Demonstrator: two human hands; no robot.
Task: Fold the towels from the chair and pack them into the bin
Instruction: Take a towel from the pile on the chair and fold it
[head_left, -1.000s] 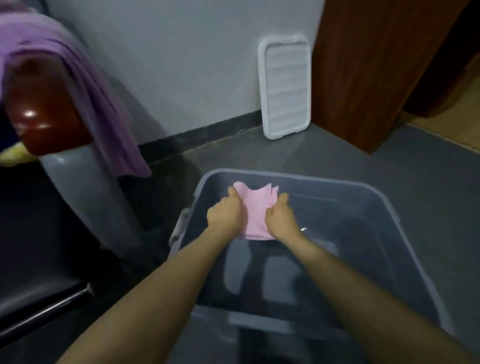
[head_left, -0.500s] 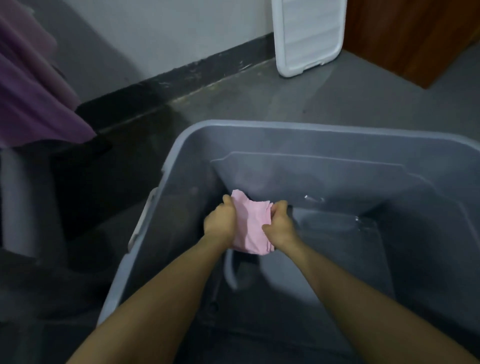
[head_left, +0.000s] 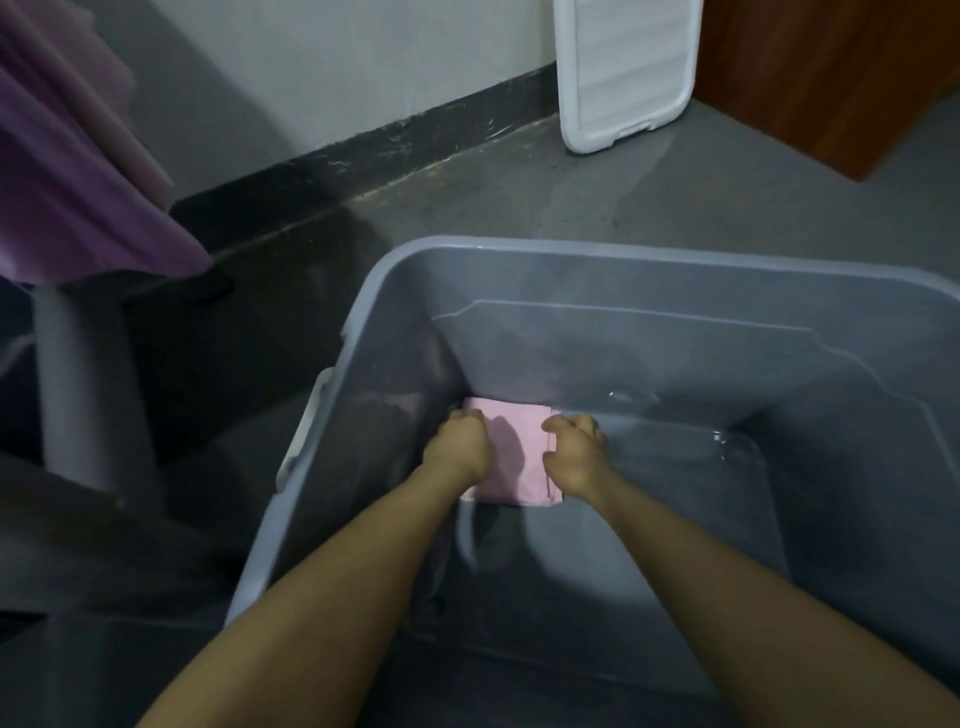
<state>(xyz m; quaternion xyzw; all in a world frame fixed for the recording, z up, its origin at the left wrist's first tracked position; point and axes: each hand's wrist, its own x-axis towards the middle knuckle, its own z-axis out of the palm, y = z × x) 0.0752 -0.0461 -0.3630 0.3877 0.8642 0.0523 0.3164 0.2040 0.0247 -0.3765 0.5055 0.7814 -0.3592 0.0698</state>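
Observation:
A folded pink towel lies flat on the floor of the grey plastic bin, in its far left corner. My left hand holds the towel's left edge with curled fingers. At the right edge my right hand does the same, thumb on top. Both forearms reach down into the bin. A purple towel hangs over the chair at the upper left.
The chair's grey leg stands left of the bin. A white bin lid leans against the wall at the back. A brown wooden panel fills the upper right. Grey floor lies between bin and wall.
Both hands have lowered the pink towel from above the bin down onto its floor, where it now lies flat. The camera has moved closer over the bin.

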